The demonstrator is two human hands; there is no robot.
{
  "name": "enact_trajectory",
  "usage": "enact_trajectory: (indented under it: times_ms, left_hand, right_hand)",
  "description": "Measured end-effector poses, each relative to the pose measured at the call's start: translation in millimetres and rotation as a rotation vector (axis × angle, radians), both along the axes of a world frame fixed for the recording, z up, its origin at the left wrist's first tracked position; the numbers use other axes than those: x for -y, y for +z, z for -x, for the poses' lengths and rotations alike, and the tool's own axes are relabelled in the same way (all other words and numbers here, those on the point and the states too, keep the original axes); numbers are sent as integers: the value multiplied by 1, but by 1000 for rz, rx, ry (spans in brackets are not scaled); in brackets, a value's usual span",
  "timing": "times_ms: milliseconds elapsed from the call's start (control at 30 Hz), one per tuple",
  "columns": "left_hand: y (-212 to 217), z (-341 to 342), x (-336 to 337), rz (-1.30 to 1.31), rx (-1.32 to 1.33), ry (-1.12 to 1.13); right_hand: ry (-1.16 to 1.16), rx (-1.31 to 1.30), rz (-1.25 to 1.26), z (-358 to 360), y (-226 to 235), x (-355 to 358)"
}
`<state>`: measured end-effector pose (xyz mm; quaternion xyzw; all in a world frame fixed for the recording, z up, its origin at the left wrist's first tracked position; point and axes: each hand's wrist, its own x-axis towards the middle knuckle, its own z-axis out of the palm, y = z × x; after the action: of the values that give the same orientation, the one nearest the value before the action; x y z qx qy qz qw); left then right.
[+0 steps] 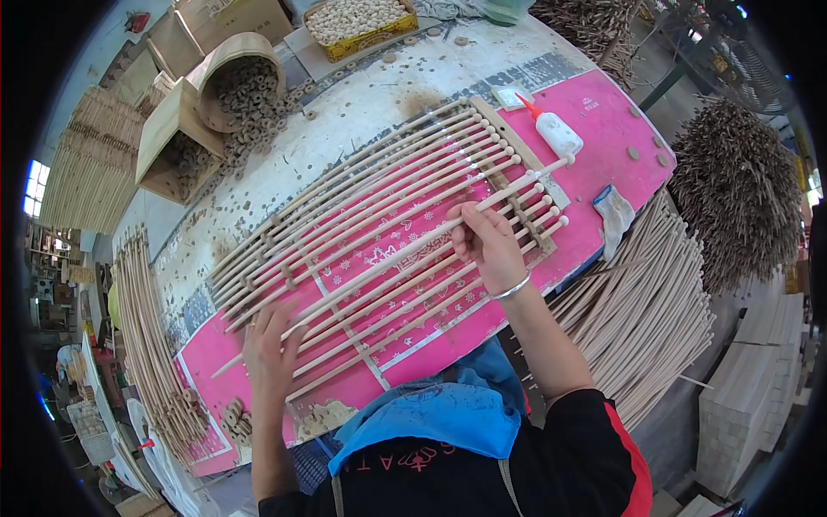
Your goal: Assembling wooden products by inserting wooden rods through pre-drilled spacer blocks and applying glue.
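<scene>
My right hand [489, 246] is closed on a pale wooden rod [379, 277] with a round ball at its far right end. The rod slants down to the left, above a row of similar ball-ended rods [388, 185] lying side by side on a notched wooden rack [547, 246]. Near the rod's lower left end is my left hand [269, 345], its fingers blurred, so its grip is unclear. Small wooden rings [289, 276] sit on some of the rods toward their left ends. A white glue bottle [558, 133] with a red tip lies beyond the rack.
Wooden rings spill from a round tub [267, 56] and a box [159, 164] at the back left. A yellow crate [370, 39] holds wooden balls. Rod bundles lie at left [151, 327] and right [642, 310]. A white glove [613, 215] rests at the pink table's [616, 112] right edge.
</scene>
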<state>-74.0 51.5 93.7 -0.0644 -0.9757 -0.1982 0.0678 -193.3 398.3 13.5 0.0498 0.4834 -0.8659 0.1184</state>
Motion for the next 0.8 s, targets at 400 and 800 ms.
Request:
enact_trajectory:
  times_ms: [400,800]
  left_hand:
    - [-6,-28,35,-285,293,124]
    - [-20,19,-76,-562,283,38]
  right_hand:
    - [3,22,-69,-9,0,-5]
    - [312,-126,-81,-49,-8,65]
